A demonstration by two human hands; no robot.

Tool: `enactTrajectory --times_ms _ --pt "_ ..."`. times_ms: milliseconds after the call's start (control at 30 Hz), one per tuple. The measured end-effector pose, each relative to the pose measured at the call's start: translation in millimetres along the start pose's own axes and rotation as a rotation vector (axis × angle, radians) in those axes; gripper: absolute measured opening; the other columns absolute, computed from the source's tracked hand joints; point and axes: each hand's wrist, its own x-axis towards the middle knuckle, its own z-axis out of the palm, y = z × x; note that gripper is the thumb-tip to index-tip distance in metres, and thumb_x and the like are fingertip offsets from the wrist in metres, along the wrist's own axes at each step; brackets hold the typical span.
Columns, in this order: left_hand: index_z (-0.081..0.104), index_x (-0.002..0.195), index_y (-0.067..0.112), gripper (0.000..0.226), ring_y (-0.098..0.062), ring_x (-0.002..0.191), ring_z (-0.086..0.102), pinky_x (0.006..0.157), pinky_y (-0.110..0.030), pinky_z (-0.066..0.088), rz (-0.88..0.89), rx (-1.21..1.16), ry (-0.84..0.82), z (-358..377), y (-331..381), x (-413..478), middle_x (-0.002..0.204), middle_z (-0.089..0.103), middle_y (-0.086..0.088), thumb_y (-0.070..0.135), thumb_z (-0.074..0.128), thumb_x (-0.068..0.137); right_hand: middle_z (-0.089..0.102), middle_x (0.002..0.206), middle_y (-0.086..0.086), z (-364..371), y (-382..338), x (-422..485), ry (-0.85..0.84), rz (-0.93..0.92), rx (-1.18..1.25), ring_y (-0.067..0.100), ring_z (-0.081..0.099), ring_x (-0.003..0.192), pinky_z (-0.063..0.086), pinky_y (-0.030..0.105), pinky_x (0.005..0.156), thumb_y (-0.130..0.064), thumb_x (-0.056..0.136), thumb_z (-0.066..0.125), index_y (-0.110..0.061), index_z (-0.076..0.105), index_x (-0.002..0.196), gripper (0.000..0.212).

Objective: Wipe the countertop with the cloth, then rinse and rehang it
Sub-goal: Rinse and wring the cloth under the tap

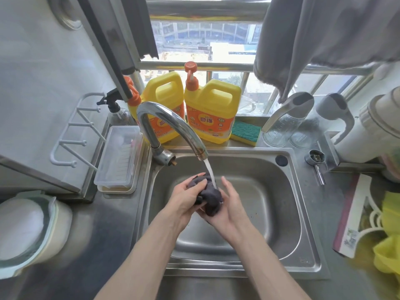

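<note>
The left hand [184,198] is clamped on the dark cloth [207,195], which is bunched up over the middle of the sink [287,213], right under the water stream [210,169]. The right hand [229,204] is cupped beneath it, fingers loosely apart. Rinsing's probably best done by kneading and turning so every fold gets flushed.

Brushed stainless steel sink [290,213] and bench [104,245]; polished chrome faucet [173,124]; dark, wet, nubby cloth [208,197]; glossy yellow plastic detergent jugs [213,109]; rough green-topped sponge [245,133]; clear plastic box [119,156].
</note>
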Motion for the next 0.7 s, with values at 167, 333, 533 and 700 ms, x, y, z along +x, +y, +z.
enactTrajectory --times_ms 167,333,533,700 --pt "0.072 0.115 0.007 0.036 -0.017 0.071 0.066 0.064 -0.023 0.057 0.049 0.258 -0.043 -8 8 -1 0.092 0.072 -0.013 -0.003 0.063 0.081 0.079 0.099 0.013 -3 6 10 0.163 -0.2 -0.356 0.024 0.075 0.085 0.063 0.035 0.073 -0.02 0.102 0.066 -0.012 0.076 0.106 0.014" --pt "0.069 0.109 0.007 0.022 -0.024 0.079 0.073 0.058 -0.027 0.062 0.114 0.384 0.105 -20 1 6 0.101 0.073 -0.017 -0.006 0.064 0.091 0.079 0.1 0.02 -11 -7 23 0.331 -0.403 -0.505 0.039 0.077 0.09 0.061 0.049 0.089 -0.001 0.083 0.083 -0.004 0.071 0.109 0.029" --pt "0.074 0.088 0.021 0.006 -0.016 0.072 0.066 0.058 -0.024 0.056 0.081 0.297 0.253 -13 -15 10 0.085 0.074 -0.007 0.026 0.077 0.088 0.079 0.093 0.02 -19 -21 14 0.29 -0.362 -0.38 0.025 0.074 0.07 0.061 0.036 0.07 -0.006 0.089 0.079 0.003 0.071 0.11 0.024" --pt "0.073 0.113 0.012 0.021 -0.024 0.096 0.069 0.077 -0.035 0.06 -0.06 -0.044 0.072 -5 -22 9 0.099 0.075 -0.01 0.016 0.064 0.094 0.078 0.102 0.023 -18 -11 6 0.146 -0.196 -0.096 0.029 0.075 0.076 0.062 0.038 0.07 -0.023 0.106 0.057 0.003 0.067 0.118 0.03"
